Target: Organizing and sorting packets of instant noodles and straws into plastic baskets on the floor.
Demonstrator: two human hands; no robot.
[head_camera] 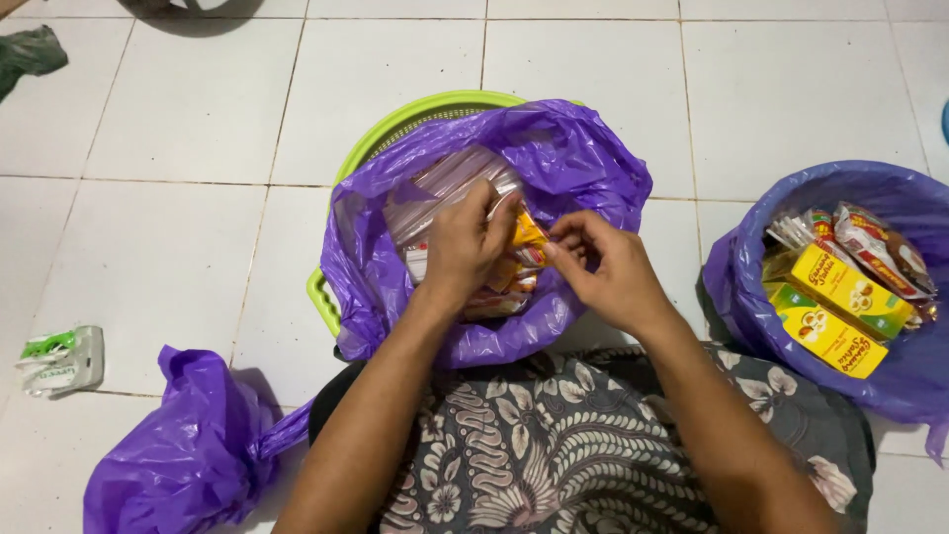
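White floor tiles — left hand and right hand both pinch an orange sachet over the purple bag.

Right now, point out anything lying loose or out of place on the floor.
A crumpled green-and-white wrapper lies alone on the tiles at far left, a loose purple plastic bag sits bunched beside the person's knee, and dark green cloth is at top left.

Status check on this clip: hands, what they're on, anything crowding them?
Left hand and right hand both pinching small orange sachets over the purple bag in the green basket. Second purple bag with yellow boxes sits right, apart. Nothing crowding.
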